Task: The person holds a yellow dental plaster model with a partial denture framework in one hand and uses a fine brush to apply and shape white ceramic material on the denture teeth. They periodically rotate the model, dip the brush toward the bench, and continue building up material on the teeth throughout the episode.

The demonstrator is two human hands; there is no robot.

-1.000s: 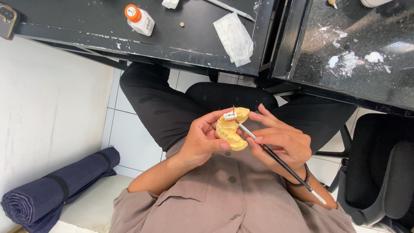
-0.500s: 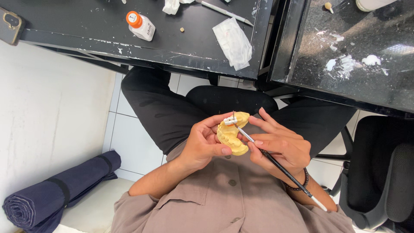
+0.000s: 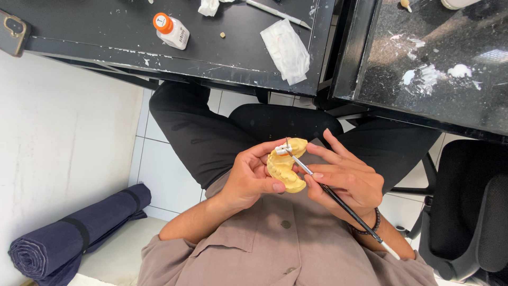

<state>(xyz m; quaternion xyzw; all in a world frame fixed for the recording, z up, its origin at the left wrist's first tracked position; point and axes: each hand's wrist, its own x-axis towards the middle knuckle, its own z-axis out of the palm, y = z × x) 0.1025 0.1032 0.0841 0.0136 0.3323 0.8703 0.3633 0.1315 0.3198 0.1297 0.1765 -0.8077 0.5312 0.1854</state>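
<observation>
Gripping a yellow dental cast above the lap, the left hand had fingers clamped around it; the right hand pinched a thin black-handled brush, its tip touching a white tooth piece on the cast. Listed on the black desk: white bottle with orange cap, clear flat packet. Rolled navy mat lay at the floor.

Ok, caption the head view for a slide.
Left hand holds a yellow dental cast while the right hand touches a fine brush to it.
</observation>
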